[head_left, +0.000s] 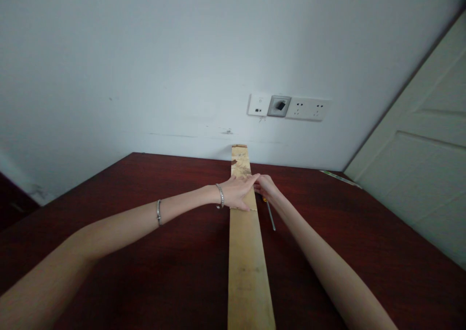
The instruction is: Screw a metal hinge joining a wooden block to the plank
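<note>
A long pale wooden board (245, 262) runs away from me along the dark red tabletop, its far end close to the wall. My left hand (238, 192) lies across the board with fingers stretched and spread, palm down. Against the board's right edge is my right hand (265, 187), its fingers curled in. What those fingers hold, if anything, is hidden. Just below the right hand shows a screwdriver (270, 216) with a yellow and dark handle, its metal shaft pointing back toward me. Part of the handle is covered by the hand. The board's far section has rough, brown-marked patches.
The dark red table (174, 262) meets a white wall (163, 68) at the back. Sockets and a switch panel (306, 107) sit on the wall above. A pale panelled door (418, 150) stands at the right. A thin printed strip (338, 177) lies at the back right edge.
</note>
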Demonstrator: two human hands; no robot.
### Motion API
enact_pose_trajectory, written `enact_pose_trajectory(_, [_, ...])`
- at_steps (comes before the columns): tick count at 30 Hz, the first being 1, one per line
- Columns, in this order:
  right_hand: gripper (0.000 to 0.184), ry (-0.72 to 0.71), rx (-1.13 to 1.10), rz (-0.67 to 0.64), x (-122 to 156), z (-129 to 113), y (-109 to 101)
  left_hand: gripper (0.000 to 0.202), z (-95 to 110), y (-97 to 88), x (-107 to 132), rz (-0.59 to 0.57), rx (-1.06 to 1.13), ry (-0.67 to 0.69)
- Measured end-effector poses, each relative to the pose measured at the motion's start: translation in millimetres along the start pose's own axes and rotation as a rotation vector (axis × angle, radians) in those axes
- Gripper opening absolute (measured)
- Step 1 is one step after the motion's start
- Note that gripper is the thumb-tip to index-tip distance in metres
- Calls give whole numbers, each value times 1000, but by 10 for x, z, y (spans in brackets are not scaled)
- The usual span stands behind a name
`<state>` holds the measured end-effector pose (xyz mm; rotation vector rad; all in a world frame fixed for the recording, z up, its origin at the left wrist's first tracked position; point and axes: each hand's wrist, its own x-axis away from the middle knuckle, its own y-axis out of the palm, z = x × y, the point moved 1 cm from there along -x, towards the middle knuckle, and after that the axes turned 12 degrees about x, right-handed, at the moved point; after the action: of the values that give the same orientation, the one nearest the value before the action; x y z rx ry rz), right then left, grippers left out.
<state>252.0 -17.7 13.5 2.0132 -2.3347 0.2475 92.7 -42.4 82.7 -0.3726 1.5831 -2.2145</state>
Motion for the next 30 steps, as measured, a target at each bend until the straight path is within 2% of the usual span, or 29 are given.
enact_pose_trajectory(5, [10, -33, -49, -8, 39, -26, -2, 107, 71, -44, -10, -40, -91, 17])
enact_pose_trajectory(8, [11, -49, -66, -23, 70, -53, -4, 106, 104, -65, -13, -62, -125, 14])
enact_pose_trajectory(15, [6, -39, -74, -23, 46, -65, 6, 106, 63, -145, 86, -24, -17, 54])
enact_pose_trajectory(24, [8, 31, -63, -2, 84, -139, 7, 107, -243, -404, 515, 135, 183, 157])
enact_pose_trajectory(30, [6, 49, -80, -8, 120, -189, 12, 104, -523, -494, 855, 73, 179, 94])
